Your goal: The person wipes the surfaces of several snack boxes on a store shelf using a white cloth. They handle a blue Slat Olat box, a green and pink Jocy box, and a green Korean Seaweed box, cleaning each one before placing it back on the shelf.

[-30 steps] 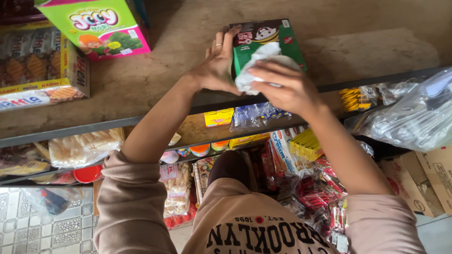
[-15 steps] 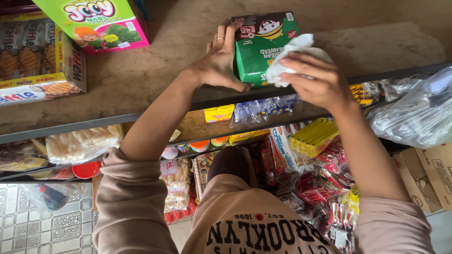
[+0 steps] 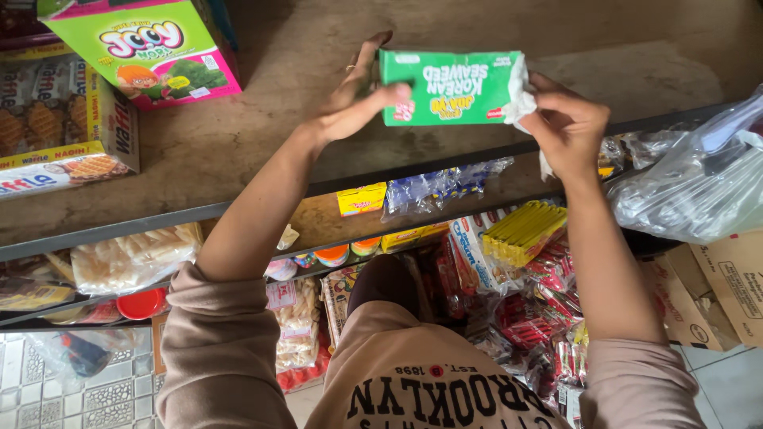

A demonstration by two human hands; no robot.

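brown, scuffed surface (image 3: 262,127) on top of a glass-fronted shop counter, dark metal front edge running across from lower left to upper right. below the edge, shelves crowded with packets: yellow box (image 3: 361,199), yellow wafer stack (image 3: 523,232), red snack packets (image 3: 548,318), bag of pale crackers (image 3: 131,256). tiled floor (image 3: 87,389) at lower left. on the surface at far left, a lime-and-pink snack box (image 3: 147,52) and beside it a waffle-biscuit carton (image 3: 60,131); at far right, a clear plastic bag (image 3: 699,187) hanging over the edge. wide bare stretch of surface open between the cartons and the bag. both arms stretched forward over the edge, sleeves pushed up. left hand (image 3: 354,99) clamped on the left end of a green seaweed-snack box (image 3: 451,87), thumb on its face, fingers spread behind, box lifted clear of the surface. right hand (image 3: 568,127) closed on a white cloth (image 3: 523,99), pressed to the box's right end.
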